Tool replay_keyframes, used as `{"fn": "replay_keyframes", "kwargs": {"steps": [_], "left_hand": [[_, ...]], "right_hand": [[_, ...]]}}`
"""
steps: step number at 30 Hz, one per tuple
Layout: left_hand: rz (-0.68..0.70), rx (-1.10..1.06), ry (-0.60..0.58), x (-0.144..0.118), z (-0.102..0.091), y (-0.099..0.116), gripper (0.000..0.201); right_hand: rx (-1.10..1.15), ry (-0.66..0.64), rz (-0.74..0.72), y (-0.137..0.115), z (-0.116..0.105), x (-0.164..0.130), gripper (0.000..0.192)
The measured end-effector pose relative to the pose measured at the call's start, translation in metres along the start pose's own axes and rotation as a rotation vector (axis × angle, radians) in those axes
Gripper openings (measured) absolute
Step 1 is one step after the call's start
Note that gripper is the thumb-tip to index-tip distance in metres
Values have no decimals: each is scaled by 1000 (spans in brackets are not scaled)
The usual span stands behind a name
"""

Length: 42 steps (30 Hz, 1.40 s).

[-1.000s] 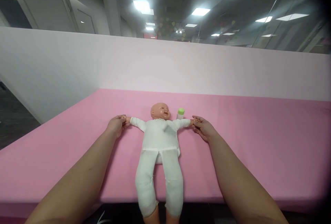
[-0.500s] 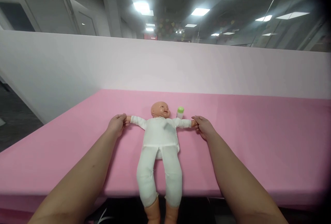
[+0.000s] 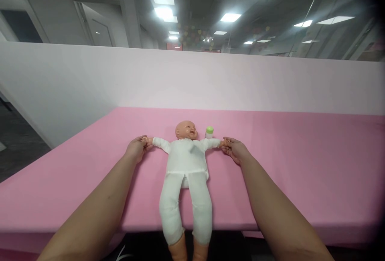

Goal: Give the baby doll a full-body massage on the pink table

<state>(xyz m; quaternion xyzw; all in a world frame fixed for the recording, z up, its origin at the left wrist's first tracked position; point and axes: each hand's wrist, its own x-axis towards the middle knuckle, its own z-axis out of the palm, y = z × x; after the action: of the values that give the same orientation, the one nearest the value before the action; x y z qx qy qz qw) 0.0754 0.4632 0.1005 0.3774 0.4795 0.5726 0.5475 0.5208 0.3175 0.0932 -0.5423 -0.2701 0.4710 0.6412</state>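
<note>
A baby doll (image 3: pixel 187 156) in a white cloth suit lies on its back on the pink padded table (image 3: pixel 90 164). Its head points away from me, and its lower legs stick out past the near edge. Both of its arms are stretched out sideways. My left hand (image 3: pixel 136 148) is closed around the doll's hand on the left. On the other side, my right hand (image 3: pixel 236 149) grips the doll's other hand between thumb and fingers. A small bottle with a green cap (image 3: pixel 209 131) stands behind the doll's arm on the right, its lower part hidden.
A white partition (image 3: pixel 192 80) rises along the far side of the table and continues down the left. Beyond it are a door (image 3: pixel 99 26) and a ceiling with lit panels. Dark floor (image 3: pixel 21 144) shows at the far left.
Both hands keep hold of the doll's hands, with slight shifts of the fingers. The doll's arms stay spread. The whole view has tilted up slightly.
</note>
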Motion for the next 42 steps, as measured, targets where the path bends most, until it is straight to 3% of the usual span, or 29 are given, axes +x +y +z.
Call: {"fn": "replay_keyframes", "kwargs": {"steps": [6, 14, 20, 26, 35, 42], "left_hand": [[-8, -19, -73, 2, 0, 0, 37], [8, 87, -71, 2, 1, 2, 24], [-11, 97, -58, 1, 3, 4, 17], [-16, 88, -13, 0, 6, 4, 30], [-28, 59, -63, 0, 7, 5, 30], [-8, 86, -82, -1, 4, 4, 22]], "right_hand": [[53, -124, 35, 1, -7, 3, 39], [-54, -182, -33, 6, -13, 11, 25], [-86, -165, -32, 8, -14, 16, 27], [-43, -99, 23, 4, -9, 13, 26], [18, -94, 51, -1, -4, 6, 40], [0, -127, 32, -1, -4, 1, 37]]}}
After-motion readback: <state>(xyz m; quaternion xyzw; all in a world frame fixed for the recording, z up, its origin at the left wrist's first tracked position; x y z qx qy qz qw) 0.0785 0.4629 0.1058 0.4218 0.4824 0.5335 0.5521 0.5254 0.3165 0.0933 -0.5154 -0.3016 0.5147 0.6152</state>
